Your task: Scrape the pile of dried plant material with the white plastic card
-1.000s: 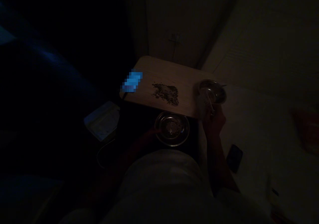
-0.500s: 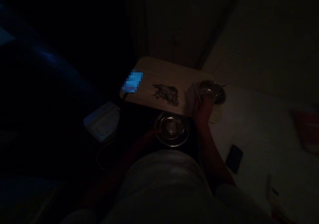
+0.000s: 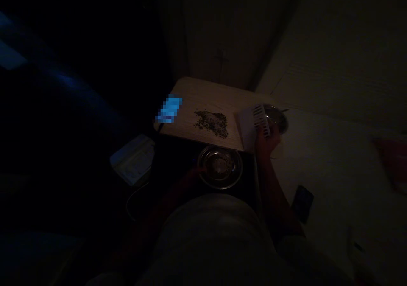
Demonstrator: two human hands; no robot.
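The scene is very dark. A small wooden table carries a heap of dark seeds in its middle. My right hand is closed on a white card or packet with a barcode, held at the table's right edge in front of a steel bowl. My left hand rests at the left rim of a steel plate below the table; its fingers are lost in shadow.
A glowing blue phone screen lies at the table's left corner. A white box with a cable sits lower left. A dark phone lies on the pale surface to the right.
My right hand left the bowl's front, picked up the white card and now holds it raised beside the bowl. The left hand and plate stayed put.
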